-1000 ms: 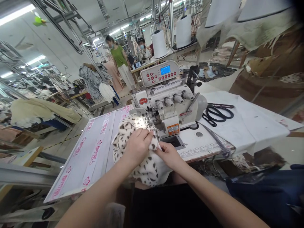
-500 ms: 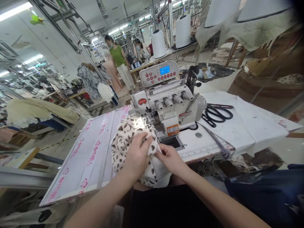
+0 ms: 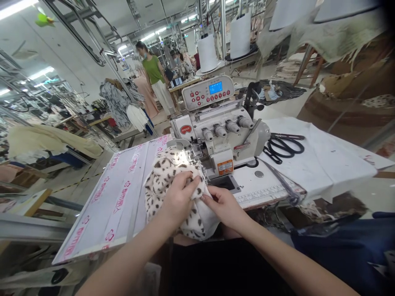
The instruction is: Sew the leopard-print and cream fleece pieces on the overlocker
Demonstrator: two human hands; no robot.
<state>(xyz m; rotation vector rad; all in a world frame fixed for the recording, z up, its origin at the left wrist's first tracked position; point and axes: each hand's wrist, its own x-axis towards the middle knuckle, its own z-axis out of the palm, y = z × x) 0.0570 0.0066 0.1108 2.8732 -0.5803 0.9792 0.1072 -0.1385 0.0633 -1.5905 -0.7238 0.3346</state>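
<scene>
**At the sewing machine (image 3: 222,127), a bunch of spotted cloth (image 3: 159,181)**

On the far left, pale yellow fabric (image 3: 58,142) lies in a long heap, with grey clothes (image 3: 115,100) piled farther back. Nearer is a tabletop (image 3: 123,193) with a covering printed in pink. Behind it stands a person in a green top (image 3: 153,70). The spotted cloth sits bunched at the tabletop's right edge, its upper part against the front of the machine, beneath a bright light. The left hand (image 3: 179,197) lies on top of it, fingers bent and thumb near the forefinger; whether a fold is caught between them, I cannot tell. Just to the right, the right hand (image 3: 224,205) pinches the cloth's near right edge between thumb and fingers. White thread cones (image 3: 207,53) stand behind the machine. Right of it, black scissors (image 3: 285,146) lie on a white sheet (image 3: 330,160).
</scene>
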